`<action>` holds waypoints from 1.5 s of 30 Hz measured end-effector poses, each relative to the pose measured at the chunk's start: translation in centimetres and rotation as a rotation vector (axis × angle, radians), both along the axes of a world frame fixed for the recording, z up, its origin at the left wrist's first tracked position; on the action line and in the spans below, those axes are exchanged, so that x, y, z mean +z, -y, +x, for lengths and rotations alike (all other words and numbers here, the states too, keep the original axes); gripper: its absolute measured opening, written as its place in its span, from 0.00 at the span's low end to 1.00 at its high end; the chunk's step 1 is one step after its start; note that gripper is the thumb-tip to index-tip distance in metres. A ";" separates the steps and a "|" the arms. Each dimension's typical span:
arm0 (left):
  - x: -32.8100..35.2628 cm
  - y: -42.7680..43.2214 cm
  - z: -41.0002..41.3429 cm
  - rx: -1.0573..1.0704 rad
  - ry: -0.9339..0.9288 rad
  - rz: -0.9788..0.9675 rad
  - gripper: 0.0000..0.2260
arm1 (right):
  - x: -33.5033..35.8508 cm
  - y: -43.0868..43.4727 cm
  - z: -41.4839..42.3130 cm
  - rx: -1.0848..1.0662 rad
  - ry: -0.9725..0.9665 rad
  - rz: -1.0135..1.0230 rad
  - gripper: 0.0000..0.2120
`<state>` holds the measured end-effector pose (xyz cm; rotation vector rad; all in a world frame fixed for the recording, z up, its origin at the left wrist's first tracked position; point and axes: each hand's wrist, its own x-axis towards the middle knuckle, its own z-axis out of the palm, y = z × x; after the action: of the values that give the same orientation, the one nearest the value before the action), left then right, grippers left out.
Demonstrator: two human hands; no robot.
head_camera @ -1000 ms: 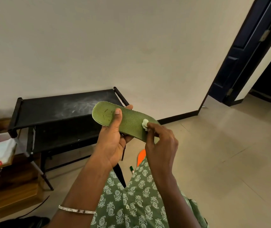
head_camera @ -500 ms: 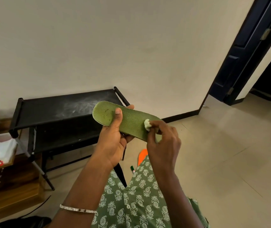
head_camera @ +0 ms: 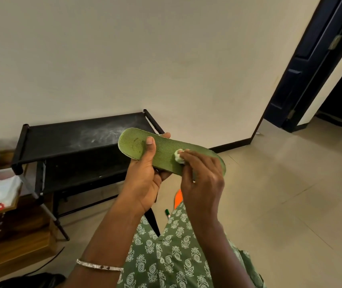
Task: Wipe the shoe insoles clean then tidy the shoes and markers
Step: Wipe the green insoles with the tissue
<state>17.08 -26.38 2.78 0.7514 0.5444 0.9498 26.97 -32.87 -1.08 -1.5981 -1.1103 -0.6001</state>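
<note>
The left hand [head_camera: 143, 183] held the green insole [head_camera: 166, 150] up in the air, its grip closed round it with the thumb on top, to keep the surface steady. The right hand [head_camera: 203, 179] had its grip pinched on a small white wad [head_camera: 178, 156], pressed against the insole for wiping.

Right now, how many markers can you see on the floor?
1. The marker lies on the floor beside the green patterned clothing, below the left hand holding the insole. Others may be hidden behind the clothing.
</note>
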 end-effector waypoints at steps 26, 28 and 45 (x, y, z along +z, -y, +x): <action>0.0 0.1 0.0 0.022 -0.015 0.020 0.20 | 0.8 -0.1 -2.8 0.023 0.020 -0.076 0.12; 0.0 0.1 -0.1 0.031 -0.012 0.000 0.22 | 0.9 -0.1 -3.7 0.072 0.062 -0.101 0.12; -0.1 0.6 0.3 0.050 -0.016 -0.006 0.18 | 1.4 -0.2 -3.7 0.084 0.107 -0.074 0.14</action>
<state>17.41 -27.00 2.64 0.7439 0.5822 0.9887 23.27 -32.63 0.35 -1.5890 -1.2861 -0.6008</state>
